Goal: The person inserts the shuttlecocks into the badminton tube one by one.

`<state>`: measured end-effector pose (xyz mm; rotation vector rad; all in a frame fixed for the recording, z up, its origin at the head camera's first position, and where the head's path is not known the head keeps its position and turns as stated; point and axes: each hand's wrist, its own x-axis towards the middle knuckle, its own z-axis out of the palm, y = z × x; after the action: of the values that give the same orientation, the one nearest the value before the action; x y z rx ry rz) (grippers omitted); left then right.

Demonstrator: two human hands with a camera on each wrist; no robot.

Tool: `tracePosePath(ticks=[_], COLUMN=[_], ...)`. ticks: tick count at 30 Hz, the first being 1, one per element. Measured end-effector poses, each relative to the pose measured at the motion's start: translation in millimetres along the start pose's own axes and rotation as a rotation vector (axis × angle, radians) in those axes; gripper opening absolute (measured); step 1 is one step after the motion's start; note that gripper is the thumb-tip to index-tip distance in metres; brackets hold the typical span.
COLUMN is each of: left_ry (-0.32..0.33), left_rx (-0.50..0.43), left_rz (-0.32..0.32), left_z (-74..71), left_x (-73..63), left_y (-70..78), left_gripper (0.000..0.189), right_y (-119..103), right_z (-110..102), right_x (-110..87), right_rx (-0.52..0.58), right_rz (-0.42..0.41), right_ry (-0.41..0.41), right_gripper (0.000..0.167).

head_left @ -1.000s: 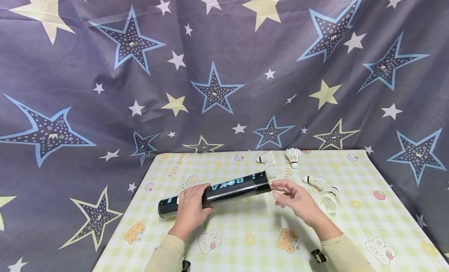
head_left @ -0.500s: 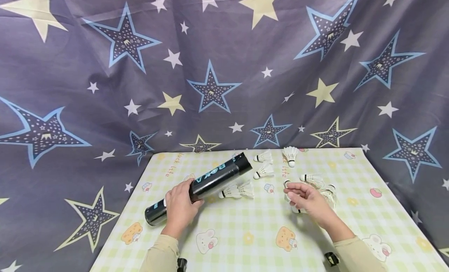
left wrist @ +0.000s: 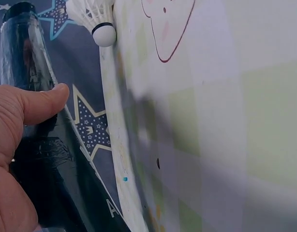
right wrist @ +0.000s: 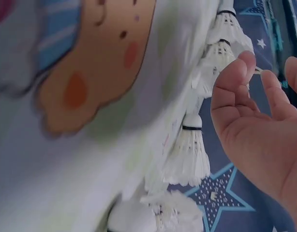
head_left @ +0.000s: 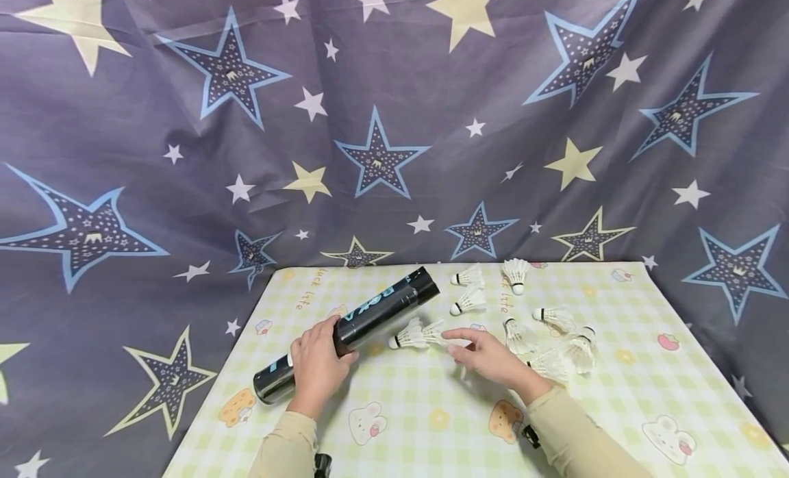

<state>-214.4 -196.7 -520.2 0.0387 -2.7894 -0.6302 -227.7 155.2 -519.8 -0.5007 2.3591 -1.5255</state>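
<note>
I have the left grip (head_left: pixel 319 363) wrapped round the black tube (head_left: pixel 377 315), left of centre in the frame, slanting up rightward. My right grip (head_left: pixel 490 358), loosely extended, is just beside the overlapping shuttlecocks (head_left: pixel 409 335) near frame centre; contact cannot be confirmed. Further shuttlecocks (head_left: pixel 520 338) lie right of centre on the bench (head_left: pixel 425 450).

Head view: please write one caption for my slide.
Left hand grips a black tube; right hand is near white shuttlecocks on checkered cloth.
</note>
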Motion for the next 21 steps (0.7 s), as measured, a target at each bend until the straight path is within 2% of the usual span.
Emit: tracePosePath(ticks=[5, 10, 16, 21], left_ry=[0.013, 0.025, 0.026, 0.014], left_rx=[-0.002, 0.001, 0.003, 0.001], left_rz=[0.009, 0.025, 0.028, 0.038], left_z=[0.1, 0.9, 1.7, 1.9], left_x=[-0.1, -0.8, -1.7, -1.5], left_y=[-0.8, -0.2, -0.5, -0.3], left_gripper=[0.088, 0.089, 0.088, 0.087], right_y=[4.8, 8.6, 9.4, 12.3], right_z=[8.0, 7.4, -5.3, -27.4], right_x=[12.2, 13.0, 2.4, -16.1], right_rx=[-0.01, -0.009, 0.05, 0.165], right_rz=[-0.008, 0.004, 0.042, 0.096], right_ry=[-0.01, 0.031, 0.096, 0.185], right_gripper=[0.045, 0.043, 0.044, 0.046])
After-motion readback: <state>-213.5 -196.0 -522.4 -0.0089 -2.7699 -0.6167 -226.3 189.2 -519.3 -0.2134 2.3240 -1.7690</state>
